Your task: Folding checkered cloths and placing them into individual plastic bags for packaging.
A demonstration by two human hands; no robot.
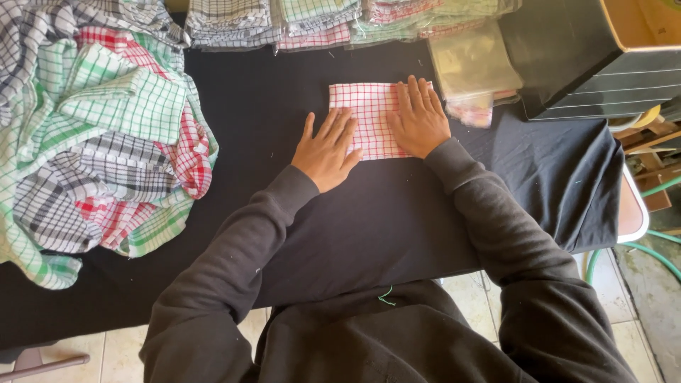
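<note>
I see a heap of loose checked cloths (99, 142) at the bench's (284, 234) left. At centre lies a folded red-and-white checked cloth (369, 113), a flat rectangle, long axis running left to right across the black-covered bench. My left hand (328, 150) presses flat, fingers spread, on its lower left corner; my right hand (418, 117) lies flat on its right end, hiding that edge. Neither hand grips.

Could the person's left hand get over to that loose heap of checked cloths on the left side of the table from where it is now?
Probably yes. The left hand lies flat on the folded red-checked cloth, and only bare black table cover shows between it and the heap of checked cloths. Nothing stands in between.
</note>
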